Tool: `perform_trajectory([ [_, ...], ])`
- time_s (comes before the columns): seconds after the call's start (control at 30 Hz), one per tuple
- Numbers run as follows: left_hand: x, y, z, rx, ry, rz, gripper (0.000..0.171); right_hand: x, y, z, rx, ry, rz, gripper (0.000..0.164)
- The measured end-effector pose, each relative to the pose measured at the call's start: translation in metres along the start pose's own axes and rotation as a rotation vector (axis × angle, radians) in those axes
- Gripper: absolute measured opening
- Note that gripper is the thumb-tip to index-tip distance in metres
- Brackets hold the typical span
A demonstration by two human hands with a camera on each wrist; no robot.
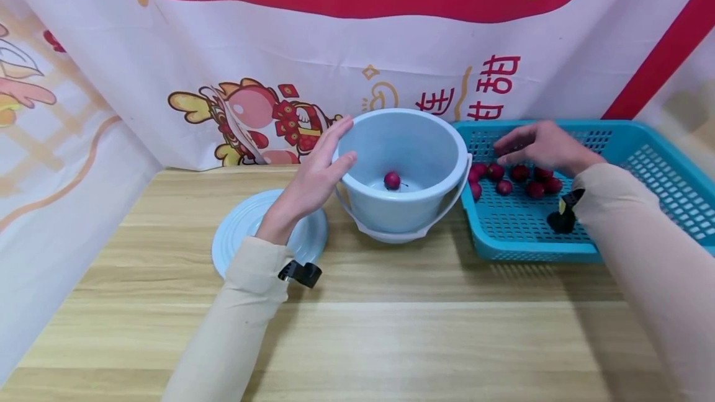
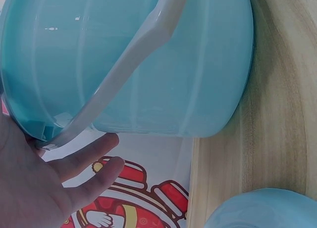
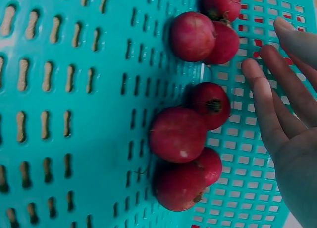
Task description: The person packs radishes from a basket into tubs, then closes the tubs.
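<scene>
Although the left hand (image 1: 311,182), unclenched, lies left of the cherry radishes (image 1: 534,189), I see the right hand (image 1: 550,147) nearer, above, grasping nothing.

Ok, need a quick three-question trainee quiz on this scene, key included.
1. Which hand is at the rim of the bucket?
2. Fill in: near the right hand, several radishes lie in the teal ____.
3. True or false: the bucket visibly contains four radishes.

Key:
1. The left hand.
2. Basket.
3. False; a single radish shows inside it.
</scene>
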State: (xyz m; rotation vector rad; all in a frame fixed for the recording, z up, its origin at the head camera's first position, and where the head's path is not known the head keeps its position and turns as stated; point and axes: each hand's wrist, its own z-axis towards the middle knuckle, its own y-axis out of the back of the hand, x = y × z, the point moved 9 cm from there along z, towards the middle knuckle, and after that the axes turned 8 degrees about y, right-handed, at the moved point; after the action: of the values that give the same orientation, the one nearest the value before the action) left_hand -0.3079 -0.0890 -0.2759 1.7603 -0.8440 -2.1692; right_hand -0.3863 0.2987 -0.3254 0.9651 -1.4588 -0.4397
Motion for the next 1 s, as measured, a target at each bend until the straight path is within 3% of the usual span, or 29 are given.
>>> perform_trajectory([
  [0.47, 0.0, 0.0, 0.0, -0.002, 0.005, 0.0, 0.067, -0.006, -0.008, 0.002, 0.034, -0.023, -0.062, 0.049],
  [1.0, 0.0, 0.0, 0.0, 0.004, 0.005, -0.003, 0.067, -0.004, -0.017, 0.002, 0.098, 0.018, -0.123, 0.045],
])
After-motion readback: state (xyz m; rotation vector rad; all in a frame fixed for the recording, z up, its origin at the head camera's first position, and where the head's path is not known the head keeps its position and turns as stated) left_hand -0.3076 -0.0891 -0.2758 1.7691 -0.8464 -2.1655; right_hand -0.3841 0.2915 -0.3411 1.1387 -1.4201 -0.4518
